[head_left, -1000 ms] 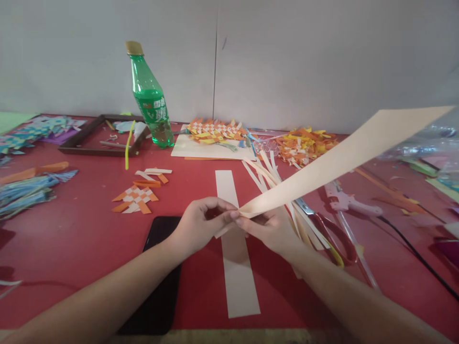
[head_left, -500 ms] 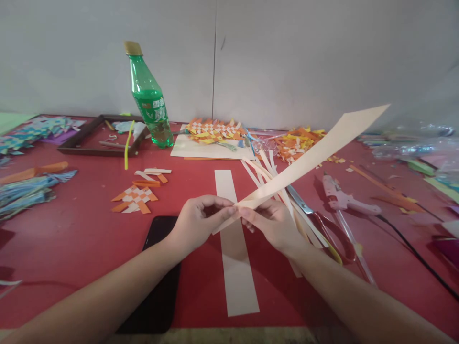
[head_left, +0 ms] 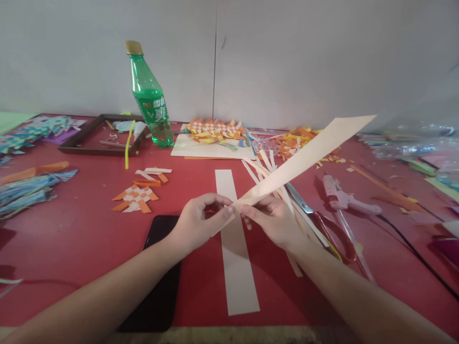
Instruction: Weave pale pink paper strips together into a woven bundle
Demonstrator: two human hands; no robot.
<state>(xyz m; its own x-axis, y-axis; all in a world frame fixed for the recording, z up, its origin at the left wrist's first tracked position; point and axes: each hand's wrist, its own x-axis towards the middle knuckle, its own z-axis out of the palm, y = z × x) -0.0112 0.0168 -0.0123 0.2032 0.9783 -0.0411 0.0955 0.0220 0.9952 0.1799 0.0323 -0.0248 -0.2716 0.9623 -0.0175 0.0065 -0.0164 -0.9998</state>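
A long cream paper strip (head_left: 304,160) slants up to the right, its lower end pinched between the fingers of both hands. My left hand (head_left: 201,222) grips it by thumb and index finger, and a short end of the strip sticks out below. Close beside it, my right hand (head_left: 274,222) pinches the same strip near a bend. Below the hands a second cream strip (head_left: 240,277) lies flat on the red table (head_left: 89,248). Narrow pale strips (head_left: 297,205) lie partly behind my right hand. A black phone (head_left: 161,286) is partly under my left forearm.
Scissors (head_left: 303,200) and a pink glue gun (head_left: 347,200) with a cable lie at right. A green bottle (head_left: 154,110) stands behind, near a brown frame (head_left: 89,152). Woven orange-and-white pieces (head_left: 138,196) lie left and at the back (head_left: 215,130). Blue strips (head_left: 28,193) are far left.
The raised far end of the held strip has dropped and shifted left. Both hands remain pinched on the strip in nearly the same place.
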